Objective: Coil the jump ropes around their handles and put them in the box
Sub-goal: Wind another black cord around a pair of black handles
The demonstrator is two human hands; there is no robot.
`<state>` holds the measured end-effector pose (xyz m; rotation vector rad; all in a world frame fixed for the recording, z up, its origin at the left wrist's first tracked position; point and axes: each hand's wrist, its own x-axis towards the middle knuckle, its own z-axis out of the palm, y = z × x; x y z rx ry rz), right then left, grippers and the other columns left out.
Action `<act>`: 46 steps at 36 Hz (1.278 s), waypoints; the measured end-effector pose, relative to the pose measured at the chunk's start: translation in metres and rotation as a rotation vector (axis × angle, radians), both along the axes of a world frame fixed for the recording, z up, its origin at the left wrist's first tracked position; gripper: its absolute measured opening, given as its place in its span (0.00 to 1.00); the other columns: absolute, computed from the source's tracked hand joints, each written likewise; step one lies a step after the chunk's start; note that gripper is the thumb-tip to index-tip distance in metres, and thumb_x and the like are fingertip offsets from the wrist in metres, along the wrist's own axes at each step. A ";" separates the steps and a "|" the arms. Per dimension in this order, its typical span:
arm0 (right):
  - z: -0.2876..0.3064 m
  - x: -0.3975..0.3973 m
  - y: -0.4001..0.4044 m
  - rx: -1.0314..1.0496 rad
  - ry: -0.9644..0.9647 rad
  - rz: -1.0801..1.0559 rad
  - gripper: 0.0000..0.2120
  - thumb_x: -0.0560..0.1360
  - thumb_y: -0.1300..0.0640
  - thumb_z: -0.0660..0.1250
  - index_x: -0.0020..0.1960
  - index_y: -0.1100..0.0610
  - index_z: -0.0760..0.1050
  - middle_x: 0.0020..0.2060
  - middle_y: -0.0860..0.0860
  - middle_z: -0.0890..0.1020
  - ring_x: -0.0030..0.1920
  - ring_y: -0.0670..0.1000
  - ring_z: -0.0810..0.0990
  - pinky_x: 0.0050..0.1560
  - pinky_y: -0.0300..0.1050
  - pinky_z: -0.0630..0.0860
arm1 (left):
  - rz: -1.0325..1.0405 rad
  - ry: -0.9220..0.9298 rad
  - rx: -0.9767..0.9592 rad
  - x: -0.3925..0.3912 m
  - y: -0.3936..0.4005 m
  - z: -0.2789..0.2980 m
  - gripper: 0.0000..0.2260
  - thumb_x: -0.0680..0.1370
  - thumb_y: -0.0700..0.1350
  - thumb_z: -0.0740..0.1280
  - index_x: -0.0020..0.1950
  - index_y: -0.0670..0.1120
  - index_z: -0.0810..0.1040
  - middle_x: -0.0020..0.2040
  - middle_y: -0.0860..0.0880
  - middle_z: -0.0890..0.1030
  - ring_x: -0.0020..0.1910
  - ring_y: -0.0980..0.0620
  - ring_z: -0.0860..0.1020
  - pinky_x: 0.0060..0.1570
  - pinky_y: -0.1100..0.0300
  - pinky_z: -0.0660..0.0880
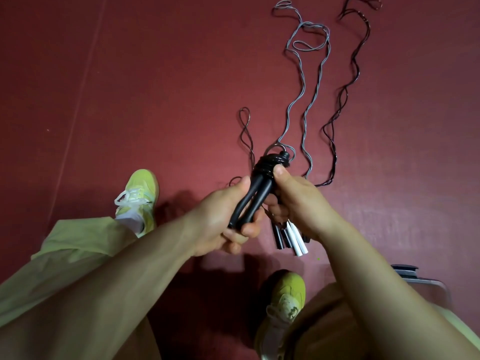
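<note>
Both hands clamp one coiled rope above the floor.
Left hand (220, 224) and right hand (293, 201) grip the black handles (249, 196); loose ropes (306, 105) trail toward 12 o'clock, bare floor (130, 87) toward 10.

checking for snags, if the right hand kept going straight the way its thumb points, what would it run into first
Most likely the black rope coil wound around the handle tops: the right hand's thumb already presses against it. Beyond lie the loose grey rope and red floor, though depth is unclear.
</note>
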<state>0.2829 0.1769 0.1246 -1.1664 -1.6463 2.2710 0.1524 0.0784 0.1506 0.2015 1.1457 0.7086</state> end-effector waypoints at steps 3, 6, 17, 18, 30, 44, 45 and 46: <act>0.003 -0.001 -0.003 -0.015 -0.067 -0.018 0.23 0.82 0.43 0.54 0.32 0.54 0.65 0.27 0.52 0.61 0.29 0.51 0.53 0.32 0.48 0.49 | -0.029 0.253 0.011 0.004 0.000 -0.001 0.26 0.80 0.64 0.46 0.40 0.46 0.72 0.25 0.51 0.69 0.20 0.56 0.57 0.29 0.60 0.58; 0.004 -0.003 -0.003 -0.004 -0.140 -0.003 0.24 0.84 0.47 0.51 0.31 0.54 0.61 0.21 0.45 0.62 0.23 0.47 0.55 0.27 0.41 0.51 | -0.071 0.454 0.044 0.007 0.001 -0.003 0.25 0.81 0.61 0.46 0.40 0.46 0.73 0.25 0.51 0.71 0.19 0.56 0.60 0.26 0.62 0.59; 0.000 -0.002 -0.006 0.322 -0.374 0.171 0.31 0.82 0.41 0.48 0.35 0.61 0.74 0.19 0.46 0.69 0.24 0.47 0.66 0.34 0.42 0.65 | -0.304 0.942 0.073 -0.005 -0.001 -0.020 0.25 0.80 0.63 0.47 0.36 0.48 0.73 0.35 0.49 0.76 0.37 0.46 0.74 0.46 0.55 0.70; -0.001 -0.002 -0.006 0.303 -0.368 0.173 0.32 0.82 0.40 0.48 0.36 0.63 0.75 0.22 0.46 0.70 0.26 0.48 0.67 0.34 0.42 0.65 | -0.327 0.982 0.065 -0.007 -0.001 -0.020 0.25 0.79 0.64 0.48 0.37 0.48 0.72 0.37 0.48 0.76 0.39 0.45 0.74 0.47 0.54 0.71; 0.002 -0.006 -0.011 0.035 -0.269 -0.013 0.25 0.79 0.38 0.57 0.37 0.57 0.76 0.27 0.52 0.75 0.25 0.48 0.69 0.26 0.38 0.63 | -0.285 1.098 0.114 -0.009 0.001 -0.018 0.21 0.75 0.64 0.60 0.41 0.45 0.73 0.33 0.51 0.73 0.35 0.48 0.72 0.35 0.55 0.65; -0.001 -0.006 -0.009 -0.051 -0.160 -0.115 0.24 0.71 0.34 0.62 0.37 0.56 0.75 0.26 0.51 0.73 0.26 0.49 0.67 0.29 0.42 0.61 | -0.124 0.968 0.207 -0.007 0.001 -0.018 0.17 0.68 0.57 0.72 0.41 0.45 0.73 0.31 0.52 0.71 0.31 0.52 0.69 0.33 0.57 0.63; -0.001 -0.007 -0.009 -0.052 -0.146 -0.127 0.22 0.73 0.37 0.62 0.35 0.56 0.74 0.26 0.52 0.72 0.25 0.50 0.66 0.29 0.44 0.61 | -0.129 0.930 0.204 -0.008 0.002 -0.018 0.17 0.67 0.57 0.73 0.41 0.45 0.73 0.30 0.51 0.72 0.30 0.52 0.69 0.33 0.58 0.64; -0.001 -0.007 -0.009 -0.048 -0.135 -0.141 0.22 0.74 0.40 0.62 0.32 0.56 0.73 0.25 0.53 0.71 0.25 0.51 0.65 0.30 0.44 0.60 | -0.137 0.882 0.200 -0.007 0.002 -0.018 0.17 0.67 0.56 0.73 0.40 0.45 0.72 0.30 0.51 0.72 0.29 0.52 0.70 0.32 0.58 0.64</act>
